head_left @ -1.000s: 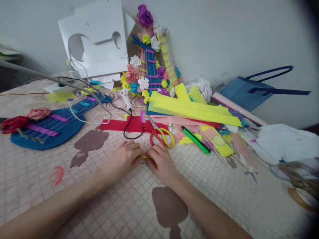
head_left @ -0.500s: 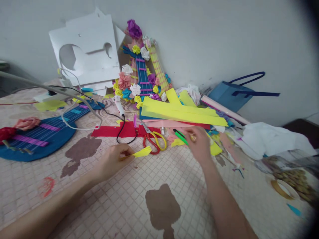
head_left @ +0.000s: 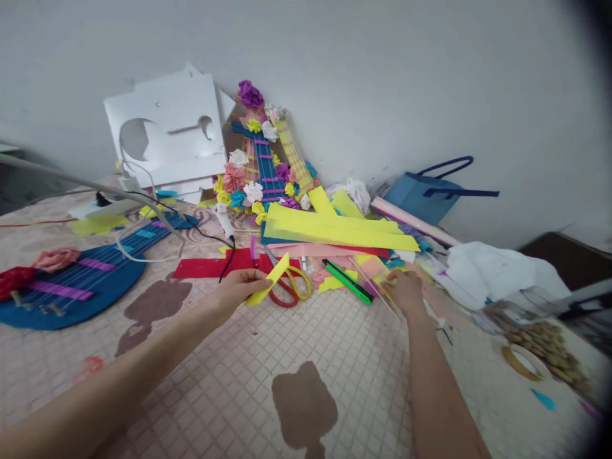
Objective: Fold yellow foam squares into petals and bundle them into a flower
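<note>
My left hand (head_left: 246, 285) pinches a folded strip of yellow crepe paper (head_left: 270, 280), which slants up between the fingers and partly covers the scissors. These scissors (head_left: 303, 284), with one red and one yellow handle, lie just behind it. To the right, my right hand (head_left: 405, 292) reaches down with bent fingers among paper scraps and thin wooden sticks (head_left: 375, 288). Whatever its fingertips grip is hidden. A green utility knife (head_left: 348, 280) rests on the table between the hands.
Yellow paper strips (head_left: 335, 228) are stacked behind the hands. A hot glue gun (head_left: 223, 220) with a black cord stands near red paper (head_left: 198, 268). At left lies a blue paper guitar (head_left: 105, 274). Tape (head_left: 526, 363) and a white plastic bag (head_left: 502, 268) are at right.
My right hand has moved right, away from the green knife, to the sticks and scraps. My left hand has turned the yellow strip more upright. The view has tilted up slightly.
</note>
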`<act>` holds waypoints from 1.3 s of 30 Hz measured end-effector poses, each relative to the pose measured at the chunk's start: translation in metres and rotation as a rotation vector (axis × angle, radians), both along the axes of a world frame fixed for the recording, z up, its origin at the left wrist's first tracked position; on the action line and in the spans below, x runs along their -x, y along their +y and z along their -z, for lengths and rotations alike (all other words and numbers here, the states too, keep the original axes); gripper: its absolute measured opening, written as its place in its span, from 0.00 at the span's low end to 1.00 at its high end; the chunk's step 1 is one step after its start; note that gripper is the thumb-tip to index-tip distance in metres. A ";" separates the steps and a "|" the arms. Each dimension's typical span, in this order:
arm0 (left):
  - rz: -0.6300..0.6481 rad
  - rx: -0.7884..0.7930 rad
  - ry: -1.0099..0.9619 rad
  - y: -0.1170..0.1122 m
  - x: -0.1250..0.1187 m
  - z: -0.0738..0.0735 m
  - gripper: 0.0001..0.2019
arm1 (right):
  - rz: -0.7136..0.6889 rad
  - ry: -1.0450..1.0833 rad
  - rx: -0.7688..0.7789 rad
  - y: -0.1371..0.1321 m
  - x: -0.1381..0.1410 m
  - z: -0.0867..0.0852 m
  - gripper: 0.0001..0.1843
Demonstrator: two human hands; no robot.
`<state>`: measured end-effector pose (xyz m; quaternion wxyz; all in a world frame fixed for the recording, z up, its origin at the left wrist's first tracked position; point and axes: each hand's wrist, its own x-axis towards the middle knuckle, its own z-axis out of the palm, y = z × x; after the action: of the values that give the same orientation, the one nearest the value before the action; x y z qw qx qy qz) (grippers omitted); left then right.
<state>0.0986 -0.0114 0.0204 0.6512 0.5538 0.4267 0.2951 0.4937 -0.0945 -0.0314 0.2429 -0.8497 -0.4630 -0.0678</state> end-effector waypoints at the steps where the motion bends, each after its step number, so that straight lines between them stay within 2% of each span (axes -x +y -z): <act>1: -0.006 0.015 -0.016 0.000 -0.001 0.001 0.18 | 0.007 0.012 -0.017 0.000 0.000 0.000 0.05; 4: -0.007 0.068 -0.047 -0.002 0.000 0.006 0.17 | 0.021 0.054 -0.086 -0.004 0.000 -0.007 0.04; 8: -0.017 0.111 -0.063 -0.004 0.005 0.010 0.17 | 0.075 0.117 -0.278 -0.004 0.007 -0.027 0.07; 10: -0.017 0.132 -0.079 -0.006 0.007 0.011 0.16 | 0.036 0.191 -0.358 0.003 0.024 -0.036 0.12; 12: -0.019 0.156 -0.102 -0.007 0.008 0.010 0.15 | -0.091 0.310 -0.375 0.011 0.056 -0.040 0.15; 13: -0.025 0.167 -0.116 -0.007 0.008 0.010 0.15 | -0.198 0.421 -0.377 0.014 0.077 -0.039 0.16; 15: -0.039 0.191 -0.145 -0.006 0.010 0.008 0.14 | -0.554 1.034 -0.420 0.019 0.122 -0.037 0.15; 16: -0.047 0.203 -0.158 -0.005 0.011 0.008 0.14 | -0.646 1.245 -0.406 0.019 0.144 -0.035 0.14; 18: -0.063 0.231 -0.185 -0.003 0.014 0.006 0.12 | -0.729 1.506 -0.346 0.017 0.181 -0.031 0.11; 20: -0.068 0.267 -0.216 0.000 0.017 0.005 0.11 | -0.780 1.635 -0.249 0.014 0.202 -0.026 0.12; 24: 0.024 0.348 -0.260 -0.001 0.019 0.001 0.10 | -0.751 1.722 -0.177 0.010 0.212 -0.019 0.15; 27: 0.098 0.368 -0.295 -0.005 0.018 0.000 0.11 | -0.742 1.705 -0.178 0.009 0.211 -0.014 0.14; 35: 0.126 0.426 -0.426 -0.011 0.015 0.002 0.10 | -0.816 1.612 -0.205 0.001 0.227 -0.022 0.13; 39: 0.165 0.449 -0.503 -0.014 0.014 0.006 0.11 | -0.869 1.550 -0.150 -0.004 0.232 -0.022 0.13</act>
<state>0.0845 -0.0255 0.0143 0.8633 0.3392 0.2611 0.2673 0.2619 -0.0980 -0.0092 0.5468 -0.3884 -0.4444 0.5939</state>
